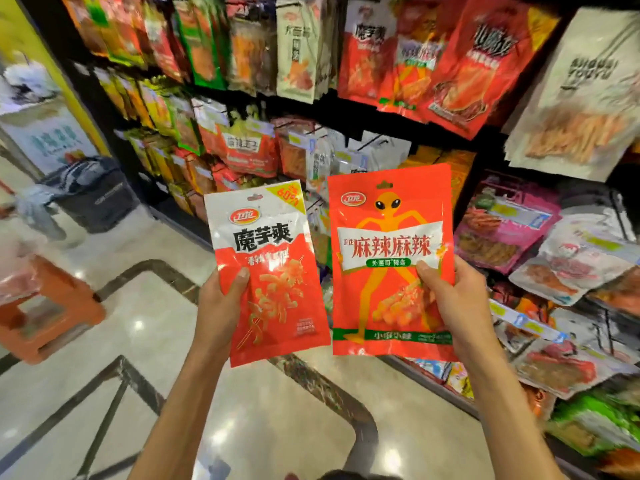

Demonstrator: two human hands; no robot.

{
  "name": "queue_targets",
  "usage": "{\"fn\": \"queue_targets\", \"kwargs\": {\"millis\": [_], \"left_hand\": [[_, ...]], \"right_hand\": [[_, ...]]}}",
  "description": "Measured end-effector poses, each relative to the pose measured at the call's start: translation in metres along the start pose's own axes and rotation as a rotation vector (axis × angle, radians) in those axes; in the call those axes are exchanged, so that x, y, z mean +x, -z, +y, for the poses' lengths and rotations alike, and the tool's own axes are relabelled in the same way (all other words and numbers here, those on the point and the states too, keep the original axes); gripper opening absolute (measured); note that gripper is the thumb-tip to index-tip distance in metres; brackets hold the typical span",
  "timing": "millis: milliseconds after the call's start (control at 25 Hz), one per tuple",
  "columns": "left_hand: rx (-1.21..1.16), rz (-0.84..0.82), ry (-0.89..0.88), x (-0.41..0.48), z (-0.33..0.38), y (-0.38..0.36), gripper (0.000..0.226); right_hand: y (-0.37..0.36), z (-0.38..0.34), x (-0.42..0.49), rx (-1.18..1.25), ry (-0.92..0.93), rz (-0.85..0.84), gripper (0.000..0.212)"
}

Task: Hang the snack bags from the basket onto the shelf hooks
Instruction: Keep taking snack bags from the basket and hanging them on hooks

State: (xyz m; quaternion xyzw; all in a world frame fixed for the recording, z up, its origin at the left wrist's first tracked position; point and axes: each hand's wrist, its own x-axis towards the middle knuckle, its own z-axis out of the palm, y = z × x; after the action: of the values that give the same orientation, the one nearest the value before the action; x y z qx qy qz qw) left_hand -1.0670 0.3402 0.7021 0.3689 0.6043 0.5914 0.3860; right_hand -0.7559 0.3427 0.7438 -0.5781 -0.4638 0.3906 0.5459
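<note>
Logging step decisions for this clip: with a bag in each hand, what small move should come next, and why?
Probably raise the right hand with its orange alien bag toward the matching hanging bags in the upper row. The left hand holds a white-and-red bag, and neither is on a hook yet.

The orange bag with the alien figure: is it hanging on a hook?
No, the right hand grips the orange bag in front of the shelf.
</note>
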Motion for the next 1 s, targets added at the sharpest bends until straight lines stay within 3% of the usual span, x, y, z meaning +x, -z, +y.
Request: {"fn": "queue_targets", "kwargs": {"millis": [360, 760, 1000], "left_hand": [[0.027, -0.193, -0.096, 0.156, 0.018, -0.043, 0.01], [0.035, -0.27, -0.22, 0.315, 0.056, -0.122, 0.014], [0.013, -0.362, -0.286, 0.371, 0.076, -0.156, 0.012]], "right_hand": [[-0.05, -0.018, 0.079, -0.049, 0.05, 0.2, 0.006], [-0.098, -0.029, 0.224, 0.011, 0.109, 0.27, 0.011], [-0.11, -0.037, 0.267, 0.009, 0.133, 0.324, 0.01]]}}
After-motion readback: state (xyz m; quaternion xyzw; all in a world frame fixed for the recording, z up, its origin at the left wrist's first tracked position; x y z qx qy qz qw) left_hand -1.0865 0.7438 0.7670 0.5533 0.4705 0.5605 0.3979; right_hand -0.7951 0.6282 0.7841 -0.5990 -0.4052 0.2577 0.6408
